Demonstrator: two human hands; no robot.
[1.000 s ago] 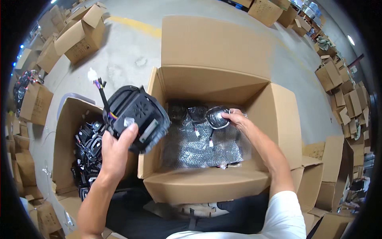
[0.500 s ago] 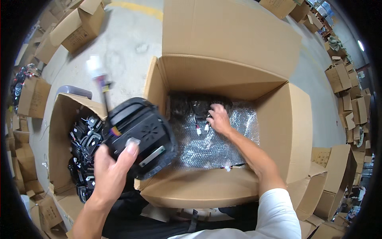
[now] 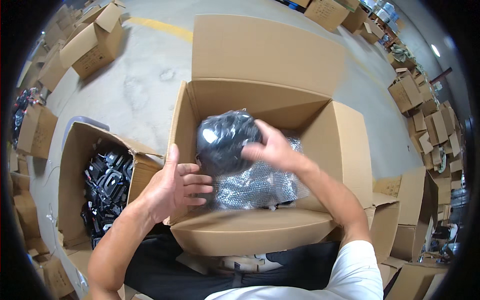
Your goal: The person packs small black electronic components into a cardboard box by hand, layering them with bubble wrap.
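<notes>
My right hand [image 3: 274,148] grips the right side of a black rounded part [image 3: 222,144] wrapped in shiny clear plastic. The part is lifted over the left half of an open cardboard box [image 3: 252,240], and its front detail is blurred. Empty, with fingers spread, my left hand [image 3: 176,189] is at the box's left wall, its fingertips just below the part. Under both lies a sheet of bubble wrap [image 3: 250,189] on the box's contents; a small white connector pokes out near its front edge.
A smaller cardboard box [image 3: 74,175] on the left holds many black parts [image 3: 111,175] with cables. The big box's far flap [image 3: 265,52] stands up. Stacked cartons [image 3: 425,125] line the right, and another open carton [image 3: 95,47] sits on the floor at far left.
The black vented device with its cable has left my left hand, which is now open and nearer the big box. My right hand has raised a plastic-wrapped black part from the box.
</notes>
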